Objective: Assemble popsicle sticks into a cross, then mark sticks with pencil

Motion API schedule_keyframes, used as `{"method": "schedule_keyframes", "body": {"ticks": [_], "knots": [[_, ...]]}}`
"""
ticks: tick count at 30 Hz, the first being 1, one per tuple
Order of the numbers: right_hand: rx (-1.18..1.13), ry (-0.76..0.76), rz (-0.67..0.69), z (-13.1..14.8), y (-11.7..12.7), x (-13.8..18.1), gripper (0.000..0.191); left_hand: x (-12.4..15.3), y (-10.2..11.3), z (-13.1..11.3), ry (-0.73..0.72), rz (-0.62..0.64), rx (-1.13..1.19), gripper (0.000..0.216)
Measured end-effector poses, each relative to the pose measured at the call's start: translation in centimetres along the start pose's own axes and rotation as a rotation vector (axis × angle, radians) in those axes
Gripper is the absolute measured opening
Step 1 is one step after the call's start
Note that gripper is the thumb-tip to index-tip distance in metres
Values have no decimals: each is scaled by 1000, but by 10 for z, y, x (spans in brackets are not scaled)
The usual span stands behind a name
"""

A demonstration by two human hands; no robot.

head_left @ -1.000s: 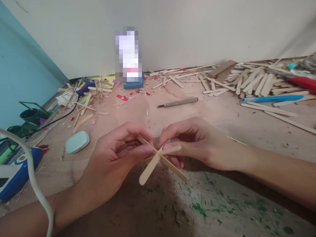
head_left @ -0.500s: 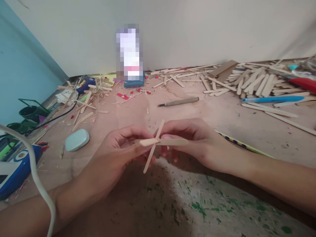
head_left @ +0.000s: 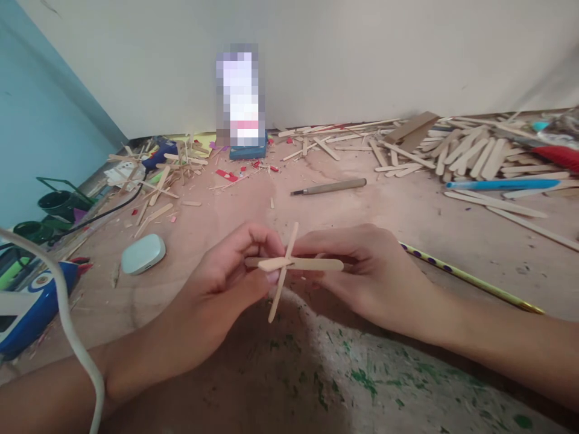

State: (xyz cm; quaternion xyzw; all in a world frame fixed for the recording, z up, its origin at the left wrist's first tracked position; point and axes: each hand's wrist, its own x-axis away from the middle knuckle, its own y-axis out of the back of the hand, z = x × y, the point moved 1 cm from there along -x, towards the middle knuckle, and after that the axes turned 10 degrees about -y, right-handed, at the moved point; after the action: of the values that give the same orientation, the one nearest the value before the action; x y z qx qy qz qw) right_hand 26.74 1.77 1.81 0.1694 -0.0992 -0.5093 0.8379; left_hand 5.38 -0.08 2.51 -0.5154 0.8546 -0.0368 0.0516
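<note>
Between my hands, above the table, is a cross-shaped piece made of popsicle sticks [head_left: 316, 264]. One stick runs nearly sideways and another crosses it at a steep slant. My left hand [head_left: 226, 271] pinches it near the crossing, thumb in front and fingers curled behind. My right hand [head_left: 357, 265] grips it from the other side, its fingers partly hidden behind the sideways stick. A chisel with a wooden handle [head_left: 335, 186] lies on the table beyond my hands. Beside my right wrist rests a yellow pencil with dark spots [head_left: 470, 279].
A heap of popsicle sticks [head_left: 474, 150] and a blue pen [head_left: 502, 184] lie at the back right. A blurred phone [head_left: 244, 96] stands on a blue base [head_left: 248, 149]. At left are a pale rounded case [head_left: 143, 254], a white cable [head_left: 67, 319] and green cups [head_left: 56, 202].
My right hand's thumb has dropped below the sideways stick, so more of that stick shows. The steep stick has turned slightly more upright. The left fingers have shifted a little upward.
</note>
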Motion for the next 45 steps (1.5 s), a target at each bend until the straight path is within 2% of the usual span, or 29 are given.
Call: {"method": "schedule_keyframes", "body": {"ticks": [4,8,15,21,26,31,34,38,45], "knots": [[19,4,42,1,-2,1,26,6,-4,0,-6,50,-19,10],[-1,-5,77,1,-3,2,25,4,-3,1,-78,59,-13,6],[-58,-55,67,2,1,2,25,5,3,0,-104,136,-237,12],[-60,-44,96,2,1,2,33,2,2,2,-170,26,-381,6],[-62,-71,70,1,1,0,26,1,3,3,-169,-65,-429,11],[-113,-64,87,-1,2,-1,20,0,3,2,-250,-47,-469,3],[-106,6,71,0,3,-2,28,-1,3,3,-294,-35,-471,3],[-32,83,37,1,3,-1,21,-1,3,6,-244,-38,-434,7],[2,101,10,0,1,-1,19,0,1,6,-141,-77,-354,11]]}}
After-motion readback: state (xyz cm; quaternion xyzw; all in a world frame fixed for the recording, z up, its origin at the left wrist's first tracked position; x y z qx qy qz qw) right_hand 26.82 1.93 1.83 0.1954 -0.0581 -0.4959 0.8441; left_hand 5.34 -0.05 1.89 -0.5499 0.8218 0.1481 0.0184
